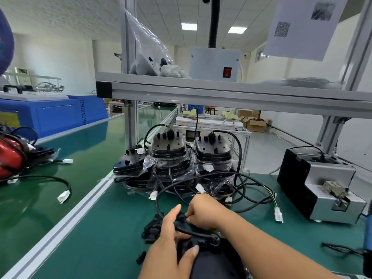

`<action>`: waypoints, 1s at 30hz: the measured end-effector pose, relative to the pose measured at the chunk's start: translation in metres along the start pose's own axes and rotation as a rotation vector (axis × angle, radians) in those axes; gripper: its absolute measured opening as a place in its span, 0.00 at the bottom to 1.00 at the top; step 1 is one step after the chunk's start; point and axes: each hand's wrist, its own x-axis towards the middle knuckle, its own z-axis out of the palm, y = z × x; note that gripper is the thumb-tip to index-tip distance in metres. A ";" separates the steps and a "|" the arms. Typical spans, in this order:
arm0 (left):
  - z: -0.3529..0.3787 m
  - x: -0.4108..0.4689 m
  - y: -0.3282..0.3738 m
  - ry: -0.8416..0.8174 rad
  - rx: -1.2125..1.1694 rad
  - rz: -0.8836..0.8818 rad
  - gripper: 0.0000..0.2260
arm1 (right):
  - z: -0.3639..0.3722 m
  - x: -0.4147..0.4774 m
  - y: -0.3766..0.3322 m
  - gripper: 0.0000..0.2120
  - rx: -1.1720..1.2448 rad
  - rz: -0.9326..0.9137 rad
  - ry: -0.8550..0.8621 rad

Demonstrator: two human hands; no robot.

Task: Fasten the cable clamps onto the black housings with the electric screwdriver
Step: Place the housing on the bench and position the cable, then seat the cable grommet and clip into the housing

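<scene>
A black housing [213, 260] lies on the green mat at the bottom centre, with its black cable [193, 233] looping away from its top. My left hand [171, 244] grips the housing's upper left, thumb on top and index finger stretched toward a pile of small black cable clamps [153, 228]. My right hand [203, 211] reaches over from the right and pinches a clamp at the pile's far edge. One loose clamp [141, 257] lies apart at the left. No electric screwdriver can be made out.
Stacks of bagged black housings [171, 156] with tangled cables stand behind my hands. A grey and black screw feeder box [318, 188] sits at the right. A conveyor belt [50, 188] runs along the left with a red unit [10, 156]. An aluminium shelf [221, 93] hangs overhead.
</scene>
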 end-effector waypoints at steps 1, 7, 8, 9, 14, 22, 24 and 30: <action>0.000 0.000 0.001 -0.005 0.016 -0.002 0.36 | 0.002 -0.001 0.002 0.10 0.030 -0.002 0.017; -0.001 -0.002 0.008 0.035 0.050 -0.004 0.33 | 0.000 -0.013 0.007 0.10 0.141 0.016 0.107; -0.004 -0.002 0.010 0.052 0.057 -0.002 0.32 | -0.004 -0.018 0.008 0.10 0.250 0.044 0.151; -0.007 -0.003 0.011 0.075 0.083 0.004 0.31 | -0.008 -0.024 0.010 0.10 0.442 0.072 0.191; -0.026 0.016 0.022 0.230 0.203 0.163 0.12 | -0.024 -0.066 0.008 0.11 1.383 0.024 0.023; -0.016 0.032 0.035 0.094 0.206 0.123 0.07 | -0.020 -0.079 0.006 0.05 1.561 -0.004 0.130; -0.014 0.035 0.033 0.071 0.158 0.081 0.07 | -0.018 -0.079 0.007 0.05 1.551 -0.013 0.142; -0.008 0.039 0.025 0.084 0.179 0.017 0.06 | -0.015 -0.078 0.006 0.04 1.527 -0.032 0.134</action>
